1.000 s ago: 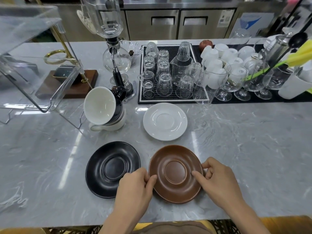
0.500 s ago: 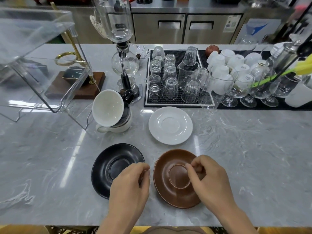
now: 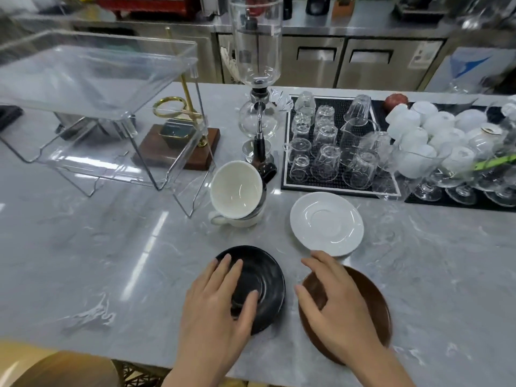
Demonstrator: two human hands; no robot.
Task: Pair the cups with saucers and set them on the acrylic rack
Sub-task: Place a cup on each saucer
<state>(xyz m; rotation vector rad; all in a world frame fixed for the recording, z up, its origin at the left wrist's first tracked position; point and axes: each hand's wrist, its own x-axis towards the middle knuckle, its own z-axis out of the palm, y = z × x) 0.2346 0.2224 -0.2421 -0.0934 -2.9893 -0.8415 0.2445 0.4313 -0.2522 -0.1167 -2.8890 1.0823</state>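
Three saucers lie on the grey marble counter. My left hand [image 3: 220,300] rests flat on the black saucer [image 3: 268,283], fingers spread. Spread over the brown saucer [image 3: 374,311] is my right hand [image 3: 335,300], which holds nothing. Behind them lies the white saucer [image 3: 326,223]. A stack of cups [image 3: 237,195] stands left of it, the top white cup tilted on its side over a dark cup and a white cup. The clear acrylic rack [image 3: 97,88] stands at the back left, with nothing on its shelves.
A glass siphon coffee maker [image 3: 258,88] stands behind the cups. A black mat [image 3: 335,141] holds several upturned glasses; white cups and stemmed glasses [image 3: 435,129] crowd the right. A wooden base with a brass stand [image 3: 178,143] sits behind the rack.
Both hands let go of the brown saucer's rim. My left hand moved onto the black saucer and my right hand lies over the brown one. The view shifted left.
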